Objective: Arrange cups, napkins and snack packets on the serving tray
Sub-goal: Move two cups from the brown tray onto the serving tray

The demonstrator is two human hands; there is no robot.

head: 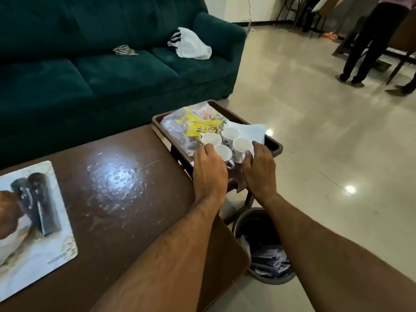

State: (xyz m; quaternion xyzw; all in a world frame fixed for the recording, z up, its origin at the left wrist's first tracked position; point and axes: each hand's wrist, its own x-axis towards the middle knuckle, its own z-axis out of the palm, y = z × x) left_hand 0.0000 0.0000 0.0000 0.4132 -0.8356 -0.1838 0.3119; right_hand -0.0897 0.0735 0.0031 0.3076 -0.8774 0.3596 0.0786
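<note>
A brown serving tray (273, 144) sits on a low stand at the right end of the coffee table. It holds a yellow-and-clear snack packet (191, 122) at the back left, white napkins (252, 131) at the back right, and several white cups in a cluster. My left hand (209, 172) reaches over the tray's near edge, its fingers curled against the front cup (222, 152), close to the left cup (211, 138). My right hand (260, 172) wraps the right cup (240, 146), thumb on its side. The back cup (230, 134) stands free.
The dark brown coffee table (126, 176) carries a placemat (45, 248) with dark objects at its left. A bin (265, 244) stands on the floor below the tray. Behind are a green sofa (90, 75) with a white bag (191, 43), and a standing person (369, 41) far right.
</note>
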